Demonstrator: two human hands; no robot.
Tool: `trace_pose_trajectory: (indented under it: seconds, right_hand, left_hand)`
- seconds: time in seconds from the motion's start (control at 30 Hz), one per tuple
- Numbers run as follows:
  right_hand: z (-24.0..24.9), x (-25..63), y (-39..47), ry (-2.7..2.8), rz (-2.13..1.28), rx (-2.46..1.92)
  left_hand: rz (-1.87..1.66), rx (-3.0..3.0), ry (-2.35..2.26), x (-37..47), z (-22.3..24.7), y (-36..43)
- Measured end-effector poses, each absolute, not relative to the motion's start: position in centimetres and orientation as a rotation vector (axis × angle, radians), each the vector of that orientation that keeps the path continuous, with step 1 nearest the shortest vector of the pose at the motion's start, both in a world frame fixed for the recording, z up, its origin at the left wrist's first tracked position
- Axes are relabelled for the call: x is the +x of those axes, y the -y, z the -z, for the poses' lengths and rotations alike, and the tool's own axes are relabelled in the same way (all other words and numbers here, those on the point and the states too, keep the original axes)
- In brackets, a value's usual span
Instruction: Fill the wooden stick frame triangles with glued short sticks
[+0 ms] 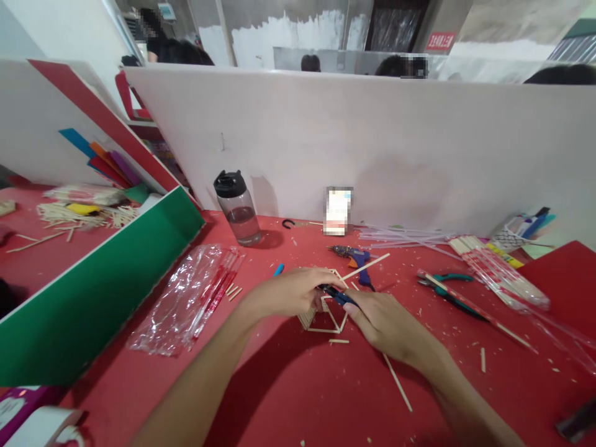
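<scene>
At the middle of the red table, a small frame of pale wooden sticks [325, 330] lies beneath both hands. My right hand [384, 320] is closed on the handles of a dark cutting tool [342, 297], whose jaws point left. My left hand [307, 288] bends over the frame beside the jaws, its fingers closed around part of the stick frame; the fingertips are partly hidden. A loose stick [365, 266] slants up behind my right hand, and a short piece [339, 341] lies in front of the frame.
Behind the hands lie a glue gun [358, 259] and an upright phone [338, 211]. A water bottle [238, 211] stands left, near plastic wrappers [179, 304] and a green divider [107, 292]. On the right are green-handled pliers [449, 292], bagged sticks [500, 273] and a pen basket [510, 234].
</scene>
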State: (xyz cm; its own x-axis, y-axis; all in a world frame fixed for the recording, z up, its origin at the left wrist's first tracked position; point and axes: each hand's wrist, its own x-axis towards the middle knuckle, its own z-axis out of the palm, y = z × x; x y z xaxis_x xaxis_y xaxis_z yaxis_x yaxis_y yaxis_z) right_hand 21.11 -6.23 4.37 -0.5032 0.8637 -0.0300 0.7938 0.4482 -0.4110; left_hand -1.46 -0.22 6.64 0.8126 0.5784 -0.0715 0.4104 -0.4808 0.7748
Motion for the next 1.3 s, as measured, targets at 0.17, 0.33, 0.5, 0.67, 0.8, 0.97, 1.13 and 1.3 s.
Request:
trace_pose_trajectory:
  seconds: [0.17, 0.33, 0.5, 0.67, 0.8, 0.97, 1.13, 1.3]
  right_hand:
    - [-4.5, 20.0, 5.5, 2.563, -0.565, -1.481]
    - [-5.0, 18.6, 4.6, 2.669, -0.487, -1.621]
    - [-4.9, 17.3, 3.9, 2.697, -0.445, -1.699]
    - [-5.1, 16.8, 3.7, 2.724, -0.391, -1.731]
    - [-5.5, 16.6, 3.7, 2.744, -0.372, -1.758]
    - [-5.4, 16.7, 3.8, 2.756, -0.358, -1.784]
    - [-4.5, 17.2, 3.8, 2.757, -0.349, -1.806]
    - [-4.0, 17.7, 4.0, 2.748, -0.327, -1.819]
  left_hand:
    - [-0.265, 2.152, -0.761, -2.2, -6.2, -0.2]
    - [-0.317, 2.230, -0.693, -3.0, -4.6, -1.4]
    - [-0.318, 2.288, -0.720, -3.4, -4.1, -1.9]
    - [-0.317, 2.287, -0.728, -3.6, -4.8, -1.8]
    - [-0.300, 2.270, -0.753, -3.6, -4.8, -1.9]
    - [-0.302, 2.227, -0.734, -3.4, -3.9, -2.3]
    - [-0.306, 2.214, -0.724, -3.1, -3.5, -2.3]
    - [-0.325, 2.158, -0.687, -2.9, -3.3, -2.1]
